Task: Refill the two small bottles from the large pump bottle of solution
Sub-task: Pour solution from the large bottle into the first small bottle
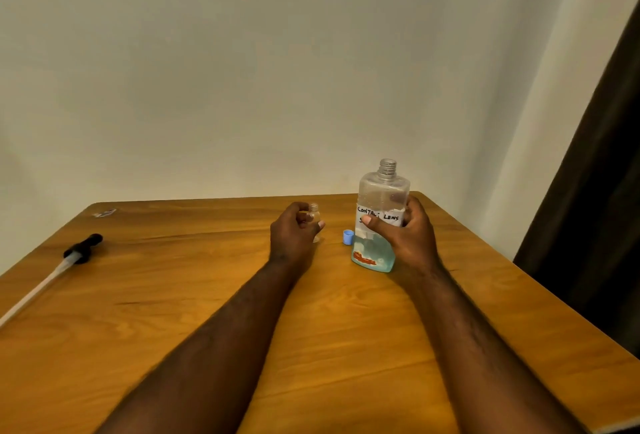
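The large clear bottle [380, 198] stands upright on the wooden table [173, 295], its threaded neck uncapped and pale blue solution filling its lower part. My right hand [407, 236] grips it around the white handwritten label. To its left, my left hand [294, 231] holds a small clear bottle [314, 215] with an open mouth, largely hidden behind my fingers. A small blue cap [348, 237] lies on the table between the two hands. The black pump head [83, 247] with its long white tube lies at the table's left side. Only one small bottle shows.
A small scrap or sticker [104, 213] sits near the table's far left corner. A plain wall rises right behind the table. A dark curtain [599, 208] hangs past the table's right edge.
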